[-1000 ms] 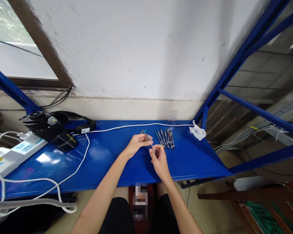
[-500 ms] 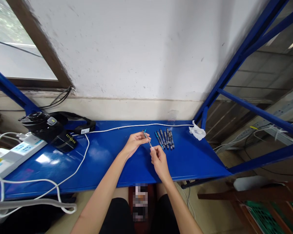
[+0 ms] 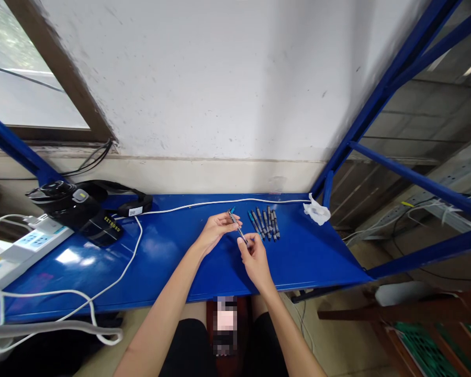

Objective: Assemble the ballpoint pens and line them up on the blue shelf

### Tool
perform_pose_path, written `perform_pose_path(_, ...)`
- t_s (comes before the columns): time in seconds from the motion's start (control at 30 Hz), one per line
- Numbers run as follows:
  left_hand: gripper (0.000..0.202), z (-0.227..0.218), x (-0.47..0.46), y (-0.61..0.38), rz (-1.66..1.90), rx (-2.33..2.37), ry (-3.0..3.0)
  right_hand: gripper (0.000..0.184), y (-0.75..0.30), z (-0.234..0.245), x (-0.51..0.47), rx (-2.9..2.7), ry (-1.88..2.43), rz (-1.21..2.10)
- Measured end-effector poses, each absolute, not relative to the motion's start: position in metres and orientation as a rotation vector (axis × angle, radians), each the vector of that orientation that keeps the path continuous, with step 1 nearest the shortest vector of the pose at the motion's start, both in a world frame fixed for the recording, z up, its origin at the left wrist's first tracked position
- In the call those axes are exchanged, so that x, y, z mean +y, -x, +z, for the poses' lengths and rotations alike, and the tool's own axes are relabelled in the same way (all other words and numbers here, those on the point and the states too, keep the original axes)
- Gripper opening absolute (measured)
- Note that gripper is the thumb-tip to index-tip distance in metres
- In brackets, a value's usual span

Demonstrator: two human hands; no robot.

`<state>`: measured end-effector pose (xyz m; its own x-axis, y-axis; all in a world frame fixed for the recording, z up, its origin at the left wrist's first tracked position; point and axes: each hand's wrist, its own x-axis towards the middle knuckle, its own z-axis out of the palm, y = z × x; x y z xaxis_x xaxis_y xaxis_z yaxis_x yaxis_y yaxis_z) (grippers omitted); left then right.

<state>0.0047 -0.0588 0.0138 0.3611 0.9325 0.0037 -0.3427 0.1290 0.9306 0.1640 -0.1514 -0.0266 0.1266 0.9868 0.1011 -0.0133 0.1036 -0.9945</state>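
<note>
Over the blue table, my left hand (image 3: 219, 229) pinches the upper part of a slim pen (image 3: 240, 231), which slants down to the right. A small teal piece (image 3: 233, 209) shows by the pen's top end, and I cannot tell whether it belongs to the pen. My right hand (image 3: 256, 258) has its thumb and fingers closed round the pen's lower end, partly hiding it. Just right of the hands, several dark grey and teal pens (image 3: 265, 224) lie side by side on the table.
A crumpled white tissue (image 3: 317, 211) lies at the table's right end. On the left stand a black bottle (image 3: 90, 217) and a white power strip (image 3: 31, 243). A white cable (image 3: 204, 203) runs along the back of the blue table (image 3: 298, 262). Blue frame posts rise at both sides.
My right thumb and fingers have shifted slightly along the pen, and more of its lower end shows between them. My left hand stays nearly still.
</note>
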Motion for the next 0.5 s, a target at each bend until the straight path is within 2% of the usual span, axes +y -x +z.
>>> perform_pose_path(0.5, 0.043, 0.0108, -0.0572, -0.0036, 1.07, 0.724, -1.031, 0.049, -0.164, -0.0213, -0.1519, -1.211, 1.128, 1.102)
